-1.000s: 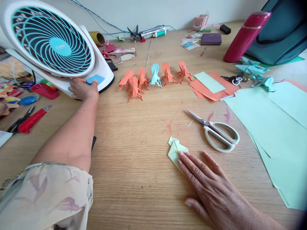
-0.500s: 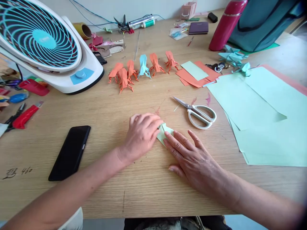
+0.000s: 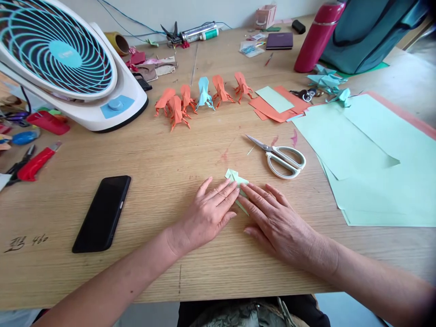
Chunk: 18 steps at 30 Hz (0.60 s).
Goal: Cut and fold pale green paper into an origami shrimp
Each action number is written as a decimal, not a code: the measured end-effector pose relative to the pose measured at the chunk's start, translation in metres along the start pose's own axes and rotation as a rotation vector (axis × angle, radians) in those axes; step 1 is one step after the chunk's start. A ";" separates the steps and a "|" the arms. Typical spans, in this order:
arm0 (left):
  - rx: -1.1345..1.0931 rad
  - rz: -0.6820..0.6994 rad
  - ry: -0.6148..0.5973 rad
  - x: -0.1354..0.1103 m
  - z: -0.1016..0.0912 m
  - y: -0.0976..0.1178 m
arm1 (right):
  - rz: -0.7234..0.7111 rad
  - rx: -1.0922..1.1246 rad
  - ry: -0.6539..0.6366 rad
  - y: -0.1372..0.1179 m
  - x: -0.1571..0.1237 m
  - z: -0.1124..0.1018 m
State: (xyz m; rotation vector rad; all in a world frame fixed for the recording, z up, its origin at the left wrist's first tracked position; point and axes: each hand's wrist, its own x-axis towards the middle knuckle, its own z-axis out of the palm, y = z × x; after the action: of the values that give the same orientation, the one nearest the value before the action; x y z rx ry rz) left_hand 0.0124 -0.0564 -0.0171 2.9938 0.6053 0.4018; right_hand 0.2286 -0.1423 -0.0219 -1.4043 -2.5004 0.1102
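A small folded piece of light green paper (image 3: pixel 233 174) lies flat on the wooden table, partly covered by my fingers. Fingers outstretched, my left hand (image 3: pixel 211 210) presses on its left side. My right hand (image 3: pixel 277 222) lies flat with its fingertips on the right side of the folded paper, thumb apart. The fingertips of both hands almost meet over it. Scissors (image 3: pixel 279 156) with white handles rest just beyond my right hand, blades pointing up and left.
Several orange folded-paper figures (image 3: pixel 177 112) and a blue one (image 3: pixel 203 93) stand farther back. Large green sheets (image 3: pixel 378 181) cover the right side. A black phone (image 3: pixel 102 213) lies at left, a white fan (image 3: pixel 126 106) behind it. A pink bottle (image 3: pixel 318 36) stands at back right.
My left hand has gone from curled fingers at the paper's left edge to outstretched fingers pressing on it. My right hand stays on the paper. The camera view has shifted slightly.
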 end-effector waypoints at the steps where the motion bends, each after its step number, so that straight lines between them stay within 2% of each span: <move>1: -0.002 0.003 -0.012 0.000 -0.001 0.000 | -0.005 0.008 0.003 0.001 -0.001 0.000; 7: -0.017 0.003 -0.057 -0.001 -0.004 -0.003 | -0.049 0.014 0.030 0.005 -0.001 -0.004; 18: -0.039 0.049 -0.037 -0.001 -0.002 -0.006 | -0.038 0.110 -0.009 0.007 0.008 -0.014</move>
State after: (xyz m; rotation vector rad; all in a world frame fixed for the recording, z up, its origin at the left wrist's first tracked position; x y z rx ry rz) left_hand 0.0085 -0.0511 -0.0164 2.9767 0.5162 0.3555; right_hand 0.2335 -0.1326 -0.0085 -1.3150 -2.4865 0.2430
